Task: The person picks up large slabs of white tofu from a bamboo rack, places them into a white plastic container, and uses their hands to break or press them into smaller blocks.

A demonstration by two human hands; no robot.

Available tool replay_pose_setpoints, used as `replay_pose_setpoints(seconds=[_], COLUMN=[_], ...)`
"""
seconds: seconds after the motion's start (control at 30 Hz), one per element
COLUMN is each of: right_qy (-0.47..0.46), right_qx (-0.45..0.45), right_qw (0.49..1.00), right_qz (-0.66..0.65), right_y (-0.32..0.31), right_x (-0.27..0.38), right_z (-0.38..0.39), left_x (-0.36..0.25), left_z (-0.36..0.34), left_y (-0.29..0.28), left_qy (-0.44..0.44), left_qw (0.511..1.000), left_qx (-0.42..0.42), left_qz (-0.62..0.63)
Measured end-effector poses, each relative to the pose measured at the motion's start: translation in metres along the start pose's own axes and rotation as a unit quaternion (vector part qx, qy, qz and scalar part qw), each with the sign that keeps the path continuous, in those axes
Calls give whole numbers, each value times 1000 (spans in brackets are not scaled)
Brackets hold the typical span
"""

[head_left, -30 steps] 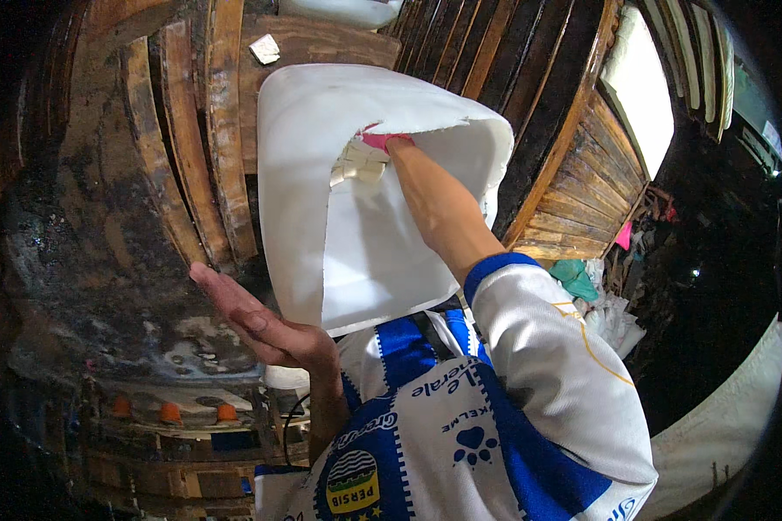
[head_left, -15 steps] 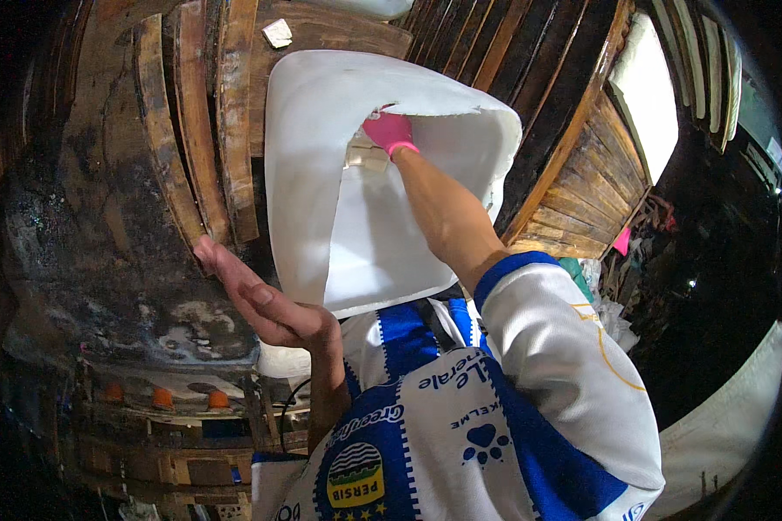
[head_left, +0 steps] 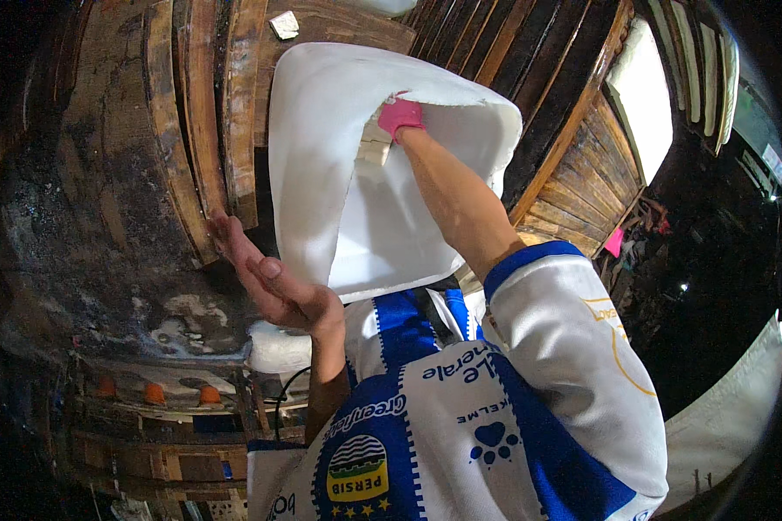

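A large white hollow shell point(head_left: 308, 156) with rounded corners and a rough cut edge stands tilted in front of my body, its opening facing me. My right hand point(head_left: 400, 119), in a pink glove, reaches into the opening and sits at the upper edge, fingers curled. Whatever those fingers hold is hidden. Just below the glove, a cream-coloured patch point(head_left: 374, 152) shows inside the shell; I cannot tell what it is. Bare and held out beside the shell's left side, my left hand point(head_left: 274, 280) has its fingers stretched and holds nothing.
Curved wooden slats point(head_left: 202, 130) lie left of the shell, on a dark stained surface. A slatted wooden structure point(head_left: 513, 69) rises at the upper right. A small white block point(head_left: 283, 25) rests at the top. Several orange objects point(head_left: 154, 394) line the lower left.
The shell has shifted slightly upward and its opening looks a little different. My gloved right hand has moved slightly right and up along the edge. My left hand has moved slightly right.
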State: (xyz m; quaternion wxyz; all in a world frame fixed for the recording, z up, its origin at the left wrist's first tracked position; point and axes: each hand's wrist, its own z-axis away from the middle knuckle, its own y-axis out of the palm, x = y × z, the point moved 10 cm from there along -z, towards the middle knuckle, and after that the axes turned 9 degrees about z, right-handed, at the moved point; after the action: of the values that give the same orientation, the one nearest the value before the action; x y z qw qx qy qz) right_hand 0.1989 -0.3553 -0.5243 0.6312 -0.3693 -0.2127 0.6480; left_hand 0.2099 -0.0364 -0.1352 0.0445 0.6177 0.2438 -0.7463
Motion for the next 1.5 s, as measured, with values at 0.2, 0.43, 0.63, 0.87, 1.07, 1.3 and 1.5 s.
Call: replay_pose_setpoints(seconds=[0.2,0.43,0.63,0.87,1.07,1.3,1.5], right_qy=[19,32,45,72,82,97,14], right_qx=[108,114,103,111,110,90,45], right_qw=[988,990,991,987,985,982,998], right_qz=[-110,-73,-79,-95,-105,-137,37], right_y=[-33,-18,-11,3,1,-8,-39], right_x=[8,6,3,1,3,6,43], right_z=[13,6,-2,10,6,3,42], left_x=[14,16,13,14,19,4,-11], left_z=[1,2,-1,1,1,-5,-4], left_y=[-7,-4,-3,-1,-1,-1,7], left_qy=[-41,-55,-46,-47,-46,-21,11], left_qw=[999,998,999,998,998,999,1000], left_qx=[-4,5,7,13,4,3,1], left_qz=[-26,-23,-28,-38,-29,-25,-6])
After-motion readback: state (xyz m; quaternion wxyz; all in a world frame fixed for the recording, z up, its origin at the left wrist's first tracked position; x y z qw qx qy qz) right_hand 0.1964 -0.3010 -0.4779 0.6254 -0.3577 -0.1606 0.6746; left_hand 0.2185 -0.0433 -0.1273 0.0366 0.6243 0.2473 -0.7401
